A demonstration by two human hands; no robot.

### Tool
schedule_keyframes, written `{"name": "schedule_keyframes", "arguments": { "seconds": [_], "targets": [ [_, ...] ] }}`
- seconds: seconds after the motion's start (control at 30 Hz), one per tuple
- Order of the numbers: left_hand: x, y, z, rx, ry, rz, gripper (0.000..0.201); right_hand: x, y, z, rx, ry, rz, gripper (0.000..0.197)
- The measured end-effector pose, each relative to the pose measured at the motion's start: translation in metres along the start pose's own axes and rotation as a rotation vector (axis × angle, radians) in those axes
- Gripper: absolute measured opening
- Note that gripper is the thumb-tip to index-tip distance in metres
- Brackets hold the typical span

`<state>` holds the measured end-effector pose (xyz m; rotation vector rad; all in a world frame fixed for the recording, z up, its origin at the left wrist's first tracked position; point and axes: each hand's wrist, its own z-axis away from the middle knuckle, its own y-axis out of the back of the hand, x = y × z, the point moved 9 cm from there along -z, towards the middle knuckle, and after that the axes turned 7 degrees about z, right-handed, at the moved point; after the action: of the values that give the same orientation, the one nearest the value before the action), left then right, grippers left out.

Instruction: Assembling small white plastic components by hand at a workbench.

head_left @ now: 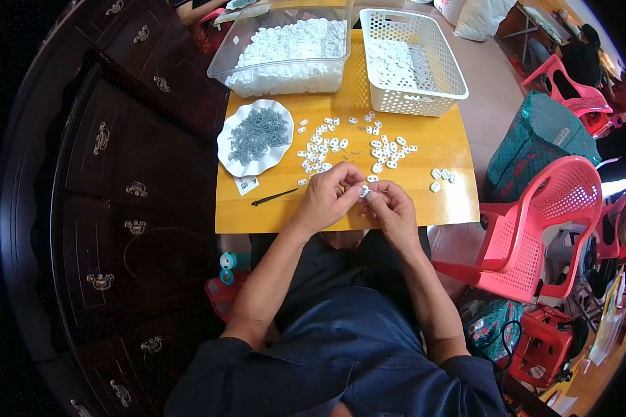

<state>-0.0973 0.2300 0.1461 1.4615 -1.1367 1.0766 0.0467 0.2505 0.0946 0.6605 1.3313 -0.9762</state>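
Note:
Near the table's front edge, my left hand (332,197) and my right hand (396,212) meet, fingertips pinched around a small white plastic piece (364,191). Fingers partly cover it, so its full shape is hidden. Just beyond them, small white plastic pieces with two dark holes each lie in a left cluster (319,147) and a right cluster (389,149). A few more white pieces (443,178) sit apart near the right edge. To the left, a white wavy-rimmed plate (224,154) bears a heap of small grey screw-like parts (259,133).
A clear plastic bin (278,82) full of white pieces and a white perforated basket (414,104) stand at the table's far side. A thin black tool (274,197) lies by the plate. Dark drawers (135,132) rise at left; a pink chair (528,229) and green bag (542,139) stand right.

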Motion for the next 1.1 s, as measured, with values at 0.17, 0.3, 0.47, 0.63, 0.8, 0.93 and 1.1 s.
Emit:
{"name": "schedule_keyframes", "arguments": {
  "seconds": [0.17, 0.3, 0.47, 0.63, 0.8, 0.93, 1.1],
  "targets": [
    [0.002, -0.002, 0.0, -0.056, 0.006, -0.035, 0.022, 0.001, -0.001, 0.001, -0.015, -0.02, -0.002, 0.017],
    [0.022, -0.006, 0.001, -0.02, -0.066, -0.081, 0.037, 0.016, 0.006, -0.002, -0.007, -0.068, -0.184, 0.017],
    [0.052, -0.019, 0.008, 0.029, -0.368, -0.419, 0.047, 0.004, -0.002, 0.002, 0.055, -0.128, -0.358, 0.016],
    [0.046, -0.024, 0.009, 0.036, -0.425, -0.509, 0.029, 0.009, -0.01, 0.004, -0.001, -0.144, -0.446, 0.016],
    [0.045, -0.021, 0.009, -0.016, -0.378, -0.418, 0.032, 0.019, -0.007, 0.003, -0.044, -0.198, -0.481, 0.021],
    [0.041, -0.021, 0.009, -0.045, -0.358, -0.38, 0.033, 0.02, -0.008, 0.003, -0.051, -0.209, -0.448, 0.023],
    [0.046, -0.02, 0.008, -0.035, -0.343, -0.356, 0.033, 0.023, 0.003, 0.001, -0.003, -0.135, -0.368, 0.024]
  ]
}}
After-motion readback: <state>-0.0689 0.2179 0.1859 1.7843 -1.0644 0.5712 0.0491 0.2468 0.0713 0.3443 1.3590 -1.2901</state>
